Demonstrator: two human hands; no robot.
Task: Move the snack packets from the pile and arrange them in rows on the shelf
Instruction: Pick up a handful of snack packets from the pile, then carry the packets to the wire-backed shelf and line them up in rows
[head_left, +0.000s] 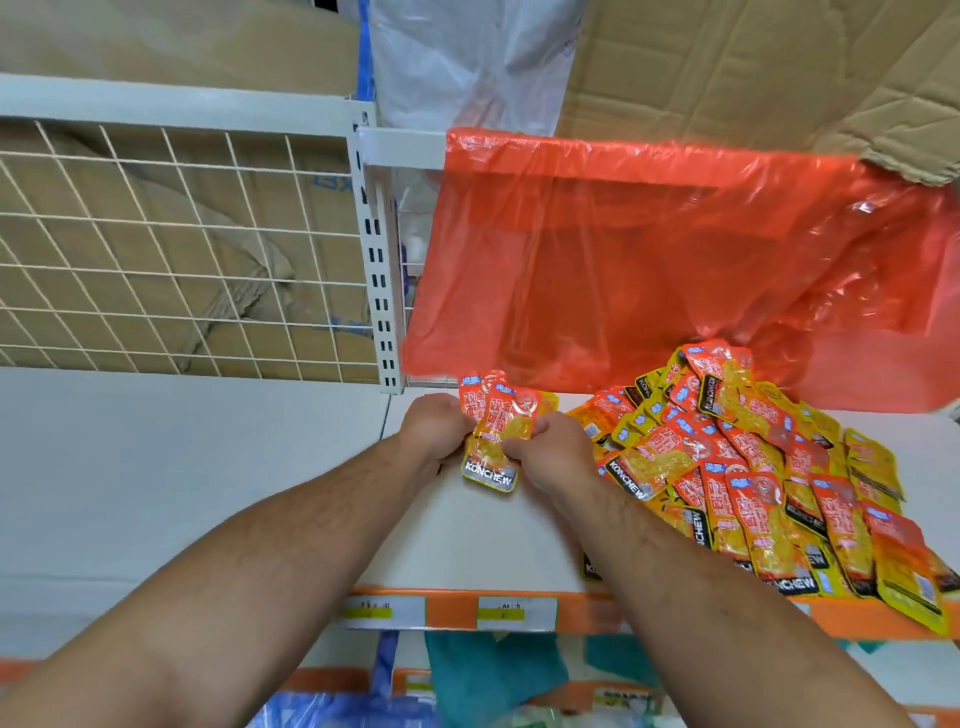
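Barely started: no rows on the shelf.
Left hand and right hand both pinch a few packets; the pile remains large.

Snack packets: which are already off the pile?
The small bunch held between left hand and right hand, left of the pile; all others lie loose in that heap.

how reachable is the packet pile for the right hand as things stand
Probably yes: the pile lies right beside the right hand with nothing between, though that hand and the left hand both grip a few packets.
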